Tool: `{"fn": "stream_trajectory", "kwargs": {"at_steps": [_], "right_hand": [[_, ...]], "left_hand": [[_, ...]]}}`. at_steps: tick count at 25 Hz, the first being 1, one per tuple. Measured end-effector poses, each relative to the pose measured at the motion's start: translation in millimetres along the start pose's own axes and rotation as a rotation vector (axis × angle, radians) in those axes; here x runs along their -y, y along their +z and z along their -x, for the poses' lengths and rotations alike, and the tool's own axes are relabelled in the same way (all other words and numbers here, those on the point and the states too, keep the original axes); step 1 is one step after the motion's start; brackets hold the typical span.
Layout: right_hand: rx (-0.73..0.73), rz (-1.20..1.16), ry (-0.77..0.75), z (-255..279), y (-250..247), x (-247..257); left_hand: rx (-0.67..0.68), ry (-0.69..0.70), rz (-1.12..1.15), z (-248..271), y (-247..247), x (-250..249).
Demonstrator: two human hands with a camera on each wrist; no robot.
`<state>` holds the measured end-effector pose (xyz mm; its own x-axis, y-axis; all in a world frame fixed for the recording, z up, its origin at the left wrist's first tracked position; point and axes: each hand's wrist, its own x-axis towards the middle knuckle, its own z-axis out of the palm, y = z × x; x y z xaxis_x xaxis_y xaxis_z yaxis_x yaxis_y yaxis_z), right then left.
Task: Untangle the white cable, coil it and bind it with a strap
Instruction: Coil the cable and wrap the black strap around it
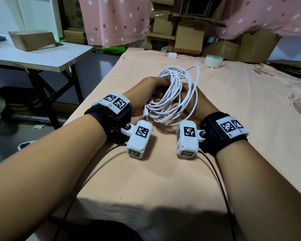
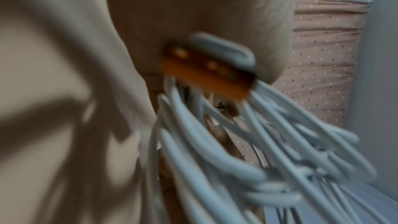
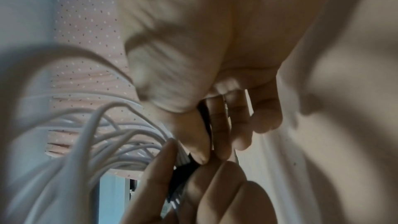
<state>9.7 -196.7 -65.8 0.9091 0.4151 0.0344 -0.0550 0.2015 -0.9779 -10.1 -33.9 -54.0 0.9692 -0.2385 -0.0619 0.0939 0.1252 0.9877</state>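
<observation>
The white cable [image 1: 178, 84] is wound into a loose coil of several loops and held just above the peach-covered table [image 1: 163, 180]. My left hand [image 1: 151, 89] curls round the coil's left side. Behind the strands my right hand [image 1: 188, 100] reaches in from the right. The cable's USB plug [image 1: 145, 117] hangs near my left wrist and shows blurred in the left wrist view [image 2: 204, 71]. A black strap [image 3: 183, 173] lies against the bundled strands [image 3: 120, 151]; my right thumb and fingers [image 3: 217, 134] pinch it, with left-hand fingers just below.
A roll of tape [image 1: 213, 61] and a white charger block [image 1: 172, 55] lie at the table's far edge, with cardboard boxes [image 1: 189, 39] behind. A grey side table [image 1: 42, 56] carrying a box [image 1: 31, 40] stands to the left. Thin black wires [image 1: 219, 180] trail from my wrists.
</observation>
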Motion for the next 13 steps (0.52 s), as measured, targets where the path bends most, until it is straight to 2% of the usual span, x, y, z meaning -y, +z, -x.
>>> {"fn": "stream_trajectory", "kwargs": {"at_steps": [2, 3, 5, 9, 11, 13], "right_hand": [[0.091, 0.157, -0.098, 6, 11, 6], [0.181, 0.215, -0.149, 5, 10, 7], [0.277, 0.212, -0.121, 3, 13, 9], [0.255, 0.171, -0.102, 1, 13, 5], [0.253, 0.113, -0.084, 2, 10, 4], [0.192, 0.057, -0.056, 6, 11, 6]], "left_hand": [[0.004, -0.015, -0.001, 1, 0, 0], [0.0, -0.02, -0.023, 1, 0, 0], [-0.002, -0.024, -0.063, 2, 0, 0], [0.0, -0.057, -0.052, 1, 2, 0], [-0.012, -0.044, -0.071, -2, 1, 2], [-0.037, -0.011, -0.107, -5, -1, 3]]}}
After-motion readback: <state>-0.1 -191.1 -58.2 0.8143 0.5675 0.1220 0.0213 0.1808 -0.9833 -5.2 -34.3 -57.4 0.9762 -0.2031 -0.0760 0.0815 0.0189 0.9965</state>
